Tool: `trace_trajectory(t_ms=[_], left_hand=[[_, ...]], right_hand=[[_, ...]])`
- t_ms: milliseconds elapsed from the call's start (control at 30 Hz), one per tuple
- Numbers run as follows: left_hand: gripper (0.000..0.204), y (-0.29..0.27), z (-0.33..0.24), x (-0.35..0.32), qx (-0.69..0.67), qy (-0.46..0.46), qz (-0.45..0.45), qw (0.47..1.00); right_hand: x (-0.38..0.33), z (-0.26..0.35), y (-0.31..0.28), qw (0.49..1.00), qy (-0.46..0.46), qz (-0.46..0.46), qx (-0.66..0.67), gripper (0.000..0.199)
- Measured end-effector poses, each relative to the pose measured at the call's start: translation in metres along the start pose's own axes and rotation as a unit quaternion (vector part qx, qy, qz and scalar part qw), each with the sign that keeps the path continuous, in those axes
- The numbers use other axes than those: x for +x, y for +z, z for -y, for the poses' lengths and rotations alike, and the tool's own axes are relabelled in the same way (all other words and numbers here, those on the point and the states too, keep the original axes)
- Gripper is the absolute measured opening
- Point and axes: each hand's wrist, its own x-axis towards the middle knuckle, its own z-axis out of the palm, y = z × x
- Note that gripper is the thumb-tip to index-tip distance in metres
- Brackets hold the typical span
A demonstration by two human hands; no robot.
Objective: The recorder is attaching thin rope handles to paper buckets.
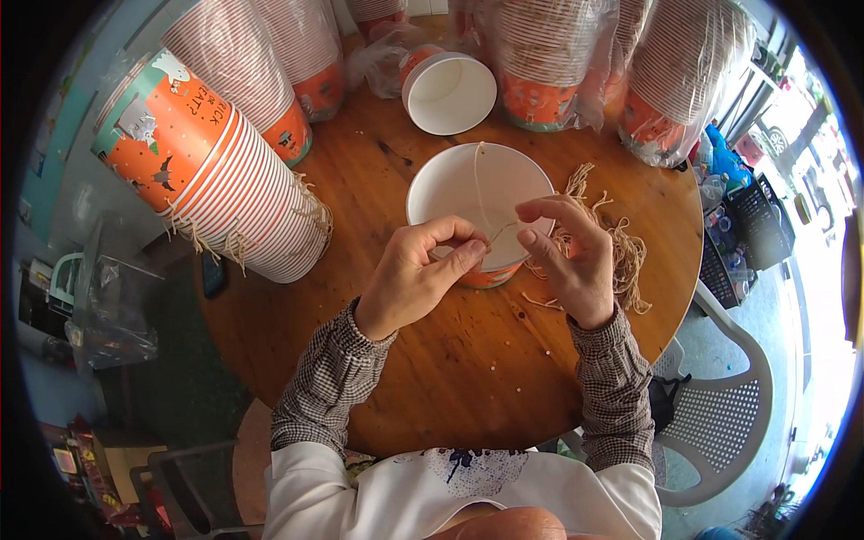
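A paper bucket [436,184], white inside with an orange printed outside, stands on the round wooden table in front of me. A thin cord [480,184] is fixed near its far rim and runs down across its inside toward my hands. At the near rim my left hand [414,274] is closed, thumb and forefinger pinching the cord. My right hand [578,256] is just to the right, its thumb and forefinger apart near the cord's loose end. Beside it lies a tangled pile of beige cords [630,265], partly hidden by that hand.
A tall leaning stack of orange buckets [238,175] with cord ends hanging out stands at left. Plastic-wrapped bucket stacks [540,67] line the table's far side. Another white bucket [454,94] lies tipped there. A dark phone [213,274] is at the left edge; a plastic chair [720,405] stands right.
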Motion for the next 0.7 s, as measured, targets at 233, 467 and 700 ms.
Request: trace_trajectory(t_ms=[233, 467, 700], left_hand=[[0.015, 0.002, 0.000, 0.000, 0.033, 0.013, 0.005, 0.999], [0.015, -0.009, -0.004, 0.000, 0.085, 0.017, -0.011, 0.996], [0.013, -0.002, -0.004, -0.002, -0.026, 0.076, -0.099, 0.992]], right_hand=[[-0.002, -0.013, 0.001, 0.999, -0.022, 0.030, 0.004, 0.019], [-0.002, -0.003, 0.006, 0.983, 0.069, -0.117, 0.122, 0.009], [0.007, 0.016, -0.006, 0.982, -0.142, 0.028, -0.123, 0.014]])
